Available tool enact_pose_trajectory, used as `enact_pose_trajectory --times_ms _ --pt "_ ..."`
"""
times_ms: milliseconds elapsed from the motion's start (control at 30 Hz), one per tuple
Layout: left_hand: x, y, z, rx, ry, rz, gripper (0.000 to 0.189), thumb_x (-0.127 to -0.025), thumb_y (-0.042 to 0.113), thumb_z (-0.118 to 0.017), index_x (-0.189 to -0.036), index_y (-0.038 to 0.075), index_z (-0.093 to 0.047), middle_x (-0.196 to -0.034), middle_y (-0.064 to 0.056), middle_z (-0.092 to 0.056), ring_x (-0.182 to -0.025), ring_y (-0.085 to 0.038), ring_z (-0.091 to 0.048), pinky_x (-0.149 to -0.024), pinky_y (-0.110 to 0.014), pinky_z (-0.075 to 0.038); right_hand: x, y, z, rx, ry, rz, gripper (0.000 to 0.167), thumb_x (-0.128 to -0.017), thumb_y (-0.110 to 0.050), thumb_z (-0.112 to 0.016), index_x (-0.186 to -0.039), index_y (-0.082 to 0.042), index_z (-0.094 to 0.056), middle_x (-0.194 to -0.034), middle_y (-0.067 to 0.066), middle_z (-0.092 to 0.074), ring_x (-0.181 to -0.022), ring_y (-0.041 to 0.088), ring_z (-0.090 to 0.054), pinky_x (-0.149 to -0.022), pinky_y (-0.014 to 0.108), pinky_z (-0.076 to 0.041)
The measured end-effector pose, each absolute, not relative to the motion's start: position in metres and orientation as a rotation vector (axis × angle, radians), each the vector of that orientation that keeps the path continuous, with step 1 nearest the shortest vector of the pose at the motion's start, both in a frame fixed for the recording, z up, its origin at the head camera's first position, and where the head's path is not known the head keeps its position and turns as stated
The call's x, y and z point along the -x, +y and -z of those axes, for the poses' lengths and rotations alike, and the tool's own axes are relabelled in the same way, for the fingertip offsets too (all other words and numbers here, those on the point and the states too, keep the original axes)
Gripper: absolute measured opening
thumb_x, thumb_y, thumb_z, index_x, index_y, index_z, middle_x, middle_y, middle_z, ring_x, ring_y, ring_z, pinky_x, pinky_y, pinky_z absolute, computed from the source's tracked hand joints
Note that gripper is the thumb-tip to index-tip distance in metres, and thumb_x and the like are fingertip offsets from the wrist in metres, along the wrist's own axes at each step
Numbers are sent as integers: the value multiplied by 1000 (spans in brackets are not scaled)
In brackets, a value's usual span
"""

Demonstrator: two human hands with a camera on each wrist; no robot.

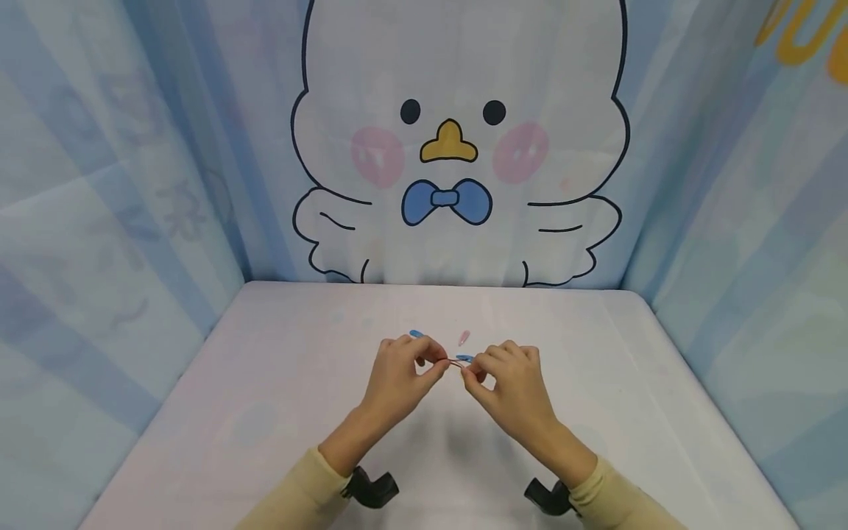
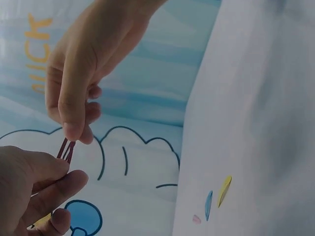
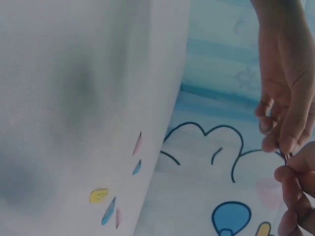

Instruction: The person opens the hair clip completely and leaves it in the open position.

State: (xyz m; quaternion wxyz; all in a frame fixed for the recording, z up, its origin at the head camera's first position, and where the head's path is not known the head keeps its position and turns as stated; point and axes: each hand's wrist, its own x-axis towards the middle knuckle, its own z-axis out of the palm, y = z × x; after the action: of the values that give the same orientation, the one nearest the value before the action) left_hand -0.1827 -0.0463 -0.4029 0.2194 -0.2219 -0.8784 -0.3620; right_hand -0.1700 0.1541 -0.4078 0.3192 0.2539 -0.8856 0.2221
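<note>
A thin dark-red strip-like thing, which looks like a snap hair clip, is stretched between both hands above the table. My left hand pinches one end of it between thumb and index finger. At its other end, my right hand holds on with thumb and fingertip. Fingers hide most of it. Behind the hands on the table lie small drop-shaped hair clips: a blue clip near the left fingers, a pink clip, and another blue clip partly behind the right fingers. A yellow clip shows in the right wrist view.
The white table spreads around the hands. Cloth curtains enclose its back and sides, with a cartoon bird printed on the back one. Black curved mounts sit at both wrists.
</note>
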Motion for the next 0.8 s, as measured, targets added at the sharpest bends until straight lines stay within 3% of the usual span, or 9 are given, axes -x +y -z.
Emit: enact_pose_trajectory --times_ms 800 --pt "185 -51 416 590 -2447 1028 8 -87 14 -81 -90 17 -74 -80 6 -75 -80 -13 -62 -80 -36 -43 174 156 413 -668 -2339 -559 15 -81 -18 -82 -73 -22 -69 -68 -13 -61 -73 12 -54 -76 38 -36"
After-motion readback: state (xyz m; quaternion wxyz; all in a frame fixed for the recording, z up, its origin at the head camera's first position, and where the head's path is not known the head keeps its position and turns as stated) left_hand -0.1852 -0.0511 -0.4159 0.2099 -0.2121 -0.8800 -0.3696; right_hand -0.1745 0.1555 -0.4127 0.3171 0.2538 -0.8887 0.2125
